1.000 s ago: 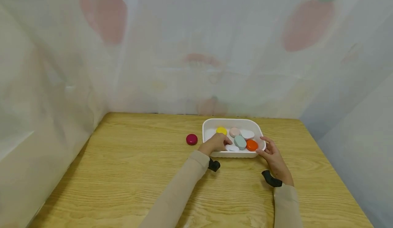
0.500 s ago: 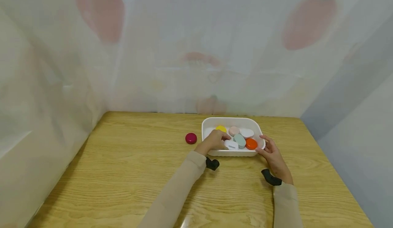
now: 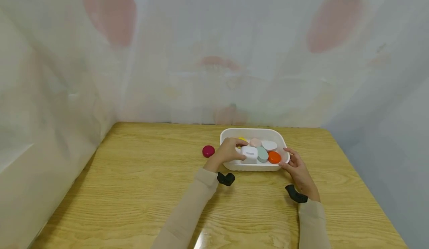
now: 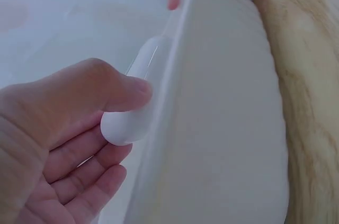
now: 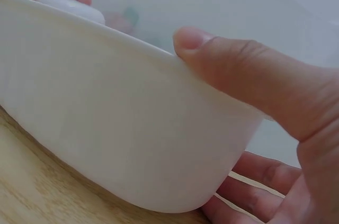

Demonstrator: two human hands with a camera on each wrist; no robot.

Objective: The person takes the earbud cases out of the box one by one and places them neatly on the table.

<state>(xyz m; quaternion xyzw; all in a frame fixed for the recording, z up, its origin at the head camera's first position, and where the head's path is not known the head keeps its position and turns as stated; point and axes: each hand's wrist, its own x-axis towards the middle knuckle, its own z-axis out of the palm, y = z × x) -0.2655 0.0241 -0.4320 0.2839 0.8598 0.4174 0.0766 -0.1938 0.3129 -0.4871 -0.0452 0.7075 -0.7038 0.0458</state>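
Over the near left part of a white tray [image 3: 254, 168], my left hand [image 3: 228, 150] pinches a white rounded case [image 3: 249, 153] with a small grey mark on its top. The left wrist view shows the thumb on one side of the case [image 4: 127, 127] and fingers on the other, right beside the tray's rim. My right hand [image 3: 299, 171] grips the tray's near right corner. In the right wrist view its thumb [image 5: 222, 65] lies over the rim and the other fingers are against the outer wall.
Inside the tray lie an orange disc [image 3: 274, 157], a pale green oval piece [image 3: 262, 155], a white oval piece [image 3: 269, 146], a pink round piece [image 3: 256, 142] and a partly hidden yellow piece [image 3: 242, 139]. A dark red round piece [image 3: 208, 151] sits on the wooden table [image 3: 140, 174], left of the tray.
My left hand has lifted the white case from the tray's floor and shifted it slightly left, tilting its marked top into view. The right hand keeps its hold on the tray.
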